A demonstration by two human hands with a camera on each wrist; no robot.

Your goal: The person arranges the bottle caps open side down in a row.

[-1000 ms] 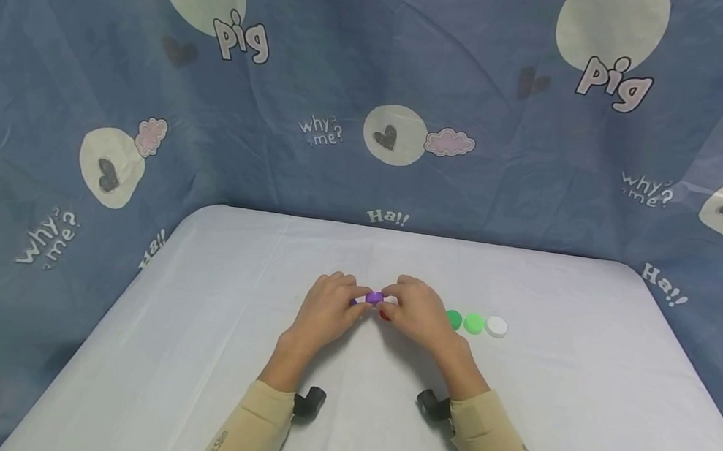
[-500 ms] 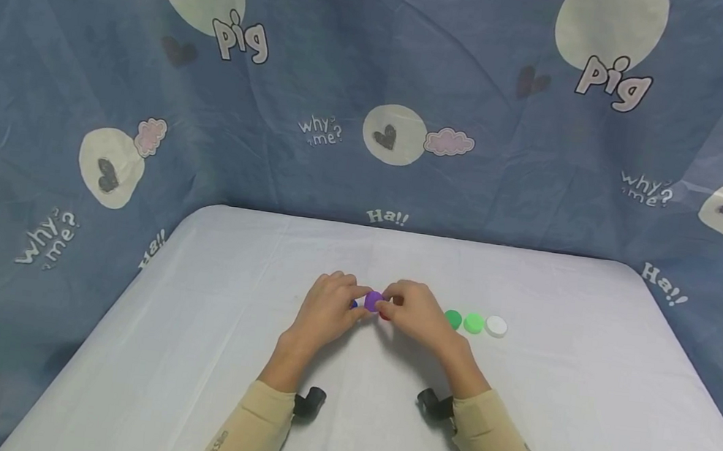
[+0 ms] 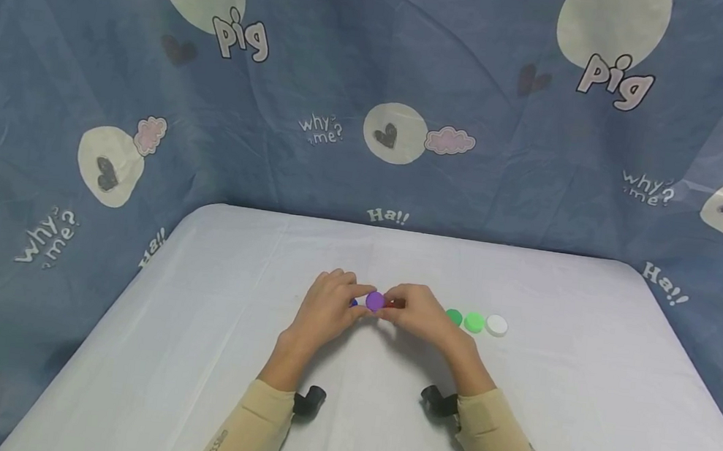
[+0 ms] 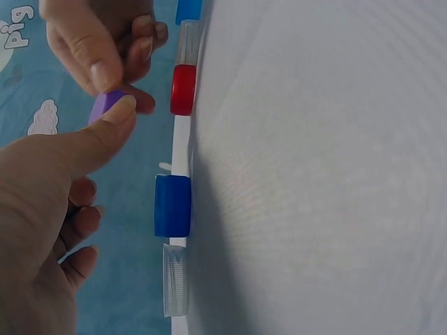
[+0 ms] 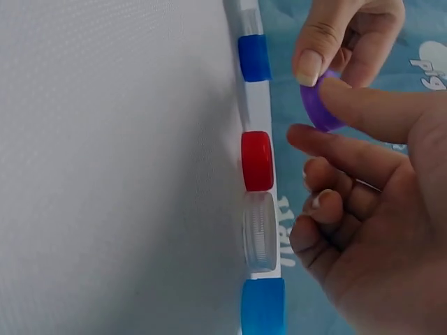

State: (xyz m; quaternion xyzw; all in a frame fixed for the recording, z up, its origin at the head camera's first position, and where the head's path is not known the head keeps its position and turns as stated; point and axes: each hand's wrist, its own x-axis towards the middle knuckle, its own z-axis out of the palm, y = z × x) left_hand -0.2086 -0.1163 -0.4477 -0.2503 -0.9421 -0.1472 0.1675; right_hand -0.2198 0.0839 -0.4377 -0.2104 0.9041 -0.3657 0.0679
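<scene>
A purple bottle cap (image 3: 375,301) is held up over the table between both hands, its flat round face turned to the head camera. My left hand (image 3: 329,303) pinches its left side between thumb and index finger. On the other side, my right hand (image 3: 421,313) holds the edge with thumb and index finger; the right thumb covers part of the cap (image 5: 318,105) in the right wrist view. Below the hands stand a blue cap (image 4: 172,206) and a red cap (image 4: 183,89), apart from the fingers. The right hand partly hides the red one in the head view.
The row of caps on the white table (image 3: 189,354) continues both ways. Clear ribbed caps (image 4: 174,279) (image 5: 260,232) and a lighter blue cap (image 5: 263,307) belong to it. Dark green (image 3: 454,319), light green (image 3: 474,322) and white caps (image 3: 496,326) lie right of the right hand.
The purple cap has turned from edge-on to face the head camera. The right hand's fingers have shifted on it, and that hand sits slightly lower and further right. The left hand has hardly moved.
</scene>
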